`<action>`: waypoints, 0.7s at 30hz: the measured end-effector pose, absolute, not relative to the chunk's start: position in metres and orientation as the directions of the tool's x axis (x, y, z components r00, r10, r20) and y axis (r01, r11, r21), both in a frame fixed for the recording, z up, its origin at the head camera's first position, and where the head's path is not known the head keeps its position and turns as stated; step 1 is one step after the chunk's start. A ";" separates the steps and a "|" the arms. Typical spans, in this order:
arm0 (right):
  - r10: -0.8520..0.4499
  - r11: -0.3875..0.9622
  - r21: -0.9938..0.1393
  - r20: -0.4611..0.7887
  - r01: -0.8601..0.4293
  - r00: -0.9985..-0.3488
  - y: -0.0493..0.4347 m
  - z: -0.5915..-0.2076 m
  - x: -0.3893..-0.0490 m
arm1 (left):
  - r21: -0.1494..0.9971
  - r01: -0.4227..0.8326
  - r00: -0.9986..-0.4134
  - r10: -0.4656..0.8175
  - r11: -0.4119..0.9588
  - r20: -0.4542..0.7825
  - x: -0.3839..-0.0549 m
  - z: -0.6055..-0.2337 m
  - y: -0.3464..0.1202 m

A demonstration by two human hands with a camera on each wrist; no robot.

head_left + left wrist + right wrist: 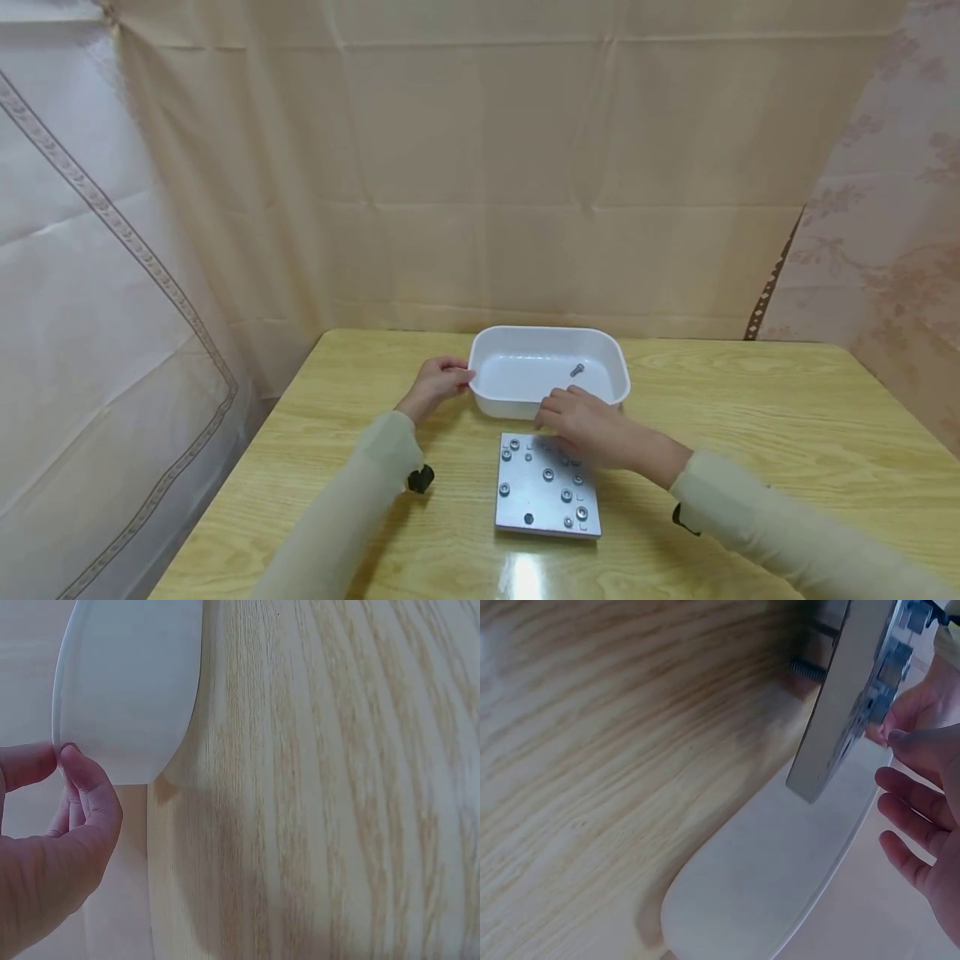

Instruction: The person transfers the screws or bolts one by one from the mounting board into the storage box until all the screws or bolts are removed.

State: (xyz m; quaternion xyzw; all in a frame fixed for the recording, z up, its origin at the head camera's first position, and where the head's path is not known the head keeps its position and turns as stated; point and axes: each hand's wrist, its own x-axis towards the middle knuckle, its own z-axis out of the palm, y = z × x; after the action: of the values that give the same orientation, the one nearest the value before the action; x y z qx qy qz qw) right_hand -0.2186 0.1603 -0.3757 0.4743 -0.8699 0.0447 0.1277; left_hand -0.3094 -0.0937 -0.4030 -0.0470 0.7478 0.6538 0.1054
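A white plastic tray [498, 407] stands toward the back of the table. My left hand [437, 385] pinches its left rim between thumb and fingers, as the left wrist view shows on the tray wall [135, 690]. My right hand [588, 425] is over the far right part of a metal plate [528, 487], between plate and tray. In the right wrist view its fingers [904, 799] are loosely bent, with nothing visible in them. Several socket-head bolts [566, 495] sit in the plate, and a bolt shank [808, 670] sticks out beneath it. One loose bolt [577, 370] lies inside the tray.
The wooden table [720, 400] extends to both sides of the tray and plate. A beige cloth [480, 167] hangs along its back edge, with patterned cloths at left and right. A dark band [421, 479] shows at the left sleeve.
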 end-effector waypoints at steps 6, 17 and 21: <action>-0.825 0.548 0.068 0.206 -0.834 -0.526 0.156 -0.377 -0.214 | 0.969 -0.203 -0.974 0.072 0.139 -0.214 -0.308 -0.401 -0.095; -0.832 0.545 0.110 0.189 -0.831 -0.521 0.154 -0.381 -0.212 | 0.959 -0.230 -0.968 0.067 0.167 -0.244 -0.306 -0.397 -0.094; -0.830 0.550 0.093 0.171 -0.830 -0.531 0.154 -0.382 -0.212 | 0.957 -0.233 -0.967 0.060 0.172 -0.246 -0.309 -0.401 -0.094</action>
State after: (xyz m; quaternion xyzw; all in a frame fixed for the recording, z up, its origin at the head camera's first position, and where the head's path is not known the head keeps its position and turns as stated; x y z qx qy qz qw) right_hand -0.2123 0.1536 -0.3820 0.4745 -0.8748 -0.0002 0.0977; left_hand -0.3094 -0.0941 -0.4007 -0.0571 0.7570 0.6408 0.1142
